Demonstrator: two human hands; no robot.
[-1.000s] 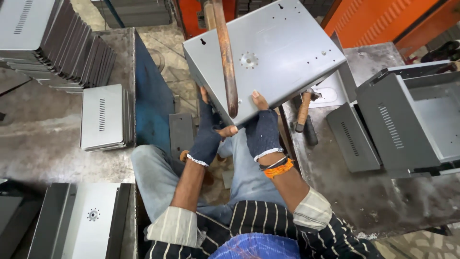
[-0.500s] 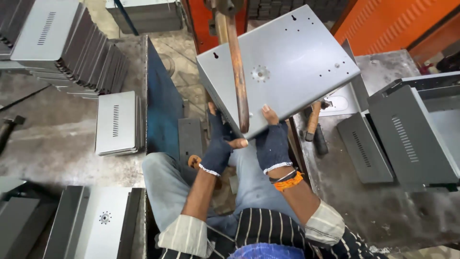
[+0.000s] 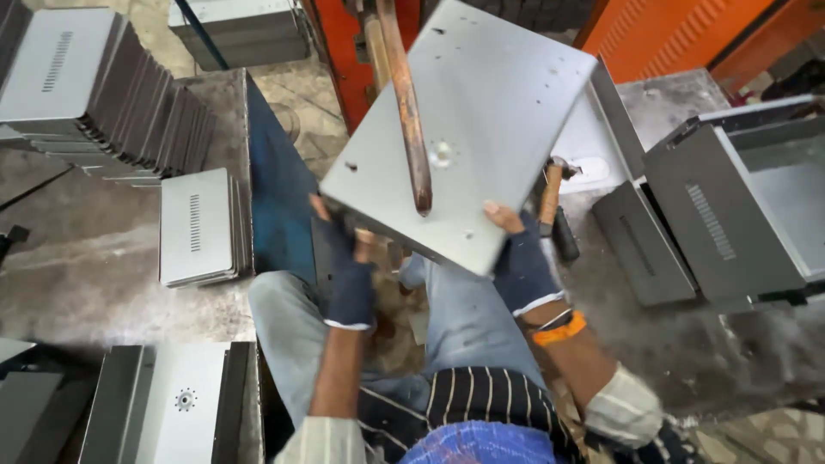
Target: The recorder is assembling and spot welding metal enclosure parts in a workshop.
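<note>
I hold a grey sheet-metal panel tilted up in front of me, under a copper welding arm whose tip rests near the panel's lower middle. My left hand, in a dark fingerless glove, grips the panel's near left corner. My right hand, also gloved, with an orange band at the wrist, grips the panel's near right edge. A small round stud sits on the panel beside the arm's tip.
Stacks of grey vented panels and a flat pile lie left. Grey boxes stand right. More panels lie at lower left. A hammer rests behind the held panel. An orange machine frame is ahead.
The panel has swung clockwise and lifted closer to the camera; both hands shifted along its near edge. The welding arm's tip now lies nearer the stud.
</note>
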